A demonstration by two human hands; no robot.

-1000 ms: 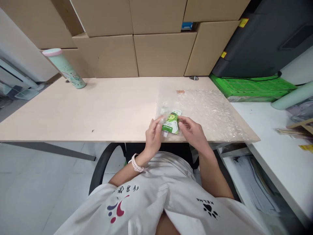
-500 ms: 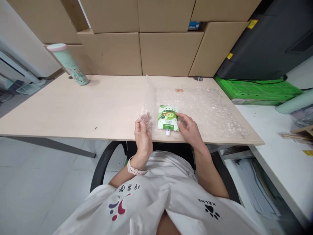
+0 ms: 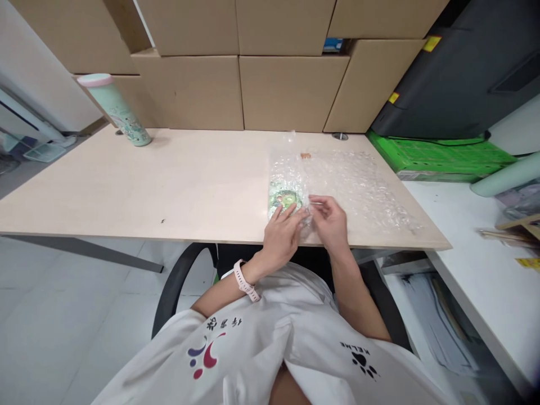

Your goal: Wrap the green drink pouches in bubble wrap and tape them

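A sheet of clear bubble wrap (image 3: pixel 358 180) lies on the table, its left part folded over a green and white spouted pouch (image 3: pixel 283 198). Through the plastic the pouch's print shows blurred, and its spout end is hidden under my hand. My left hand (image 3: pixel 282 235) rests on the folded layer over the pouch's near end, fingers stretched out. Just right of it is my right hand (image 3: pixel 331 225), its bent fingers touching the wrap near the fold's loose edge, thumb and forefinger slightly apart.
Cardboard boxes (image 3: pixel 293 93) line the table's back edge. A mint-green tumbler (image 3: pixel 122 115) stands at the back left. A small orange-brown piece (image 3: pixel 305 156) lies at the wrap's far side. On the right are a green crate (image 3: pixel 439 157) and a dark case (image 3: pixel 459 79).
My left hand has moved right, bringing the left flap of bubble wrap over the pouch, and now lies flat on it. My right hand has shifted slightly, off the pouch to the flap's edge.
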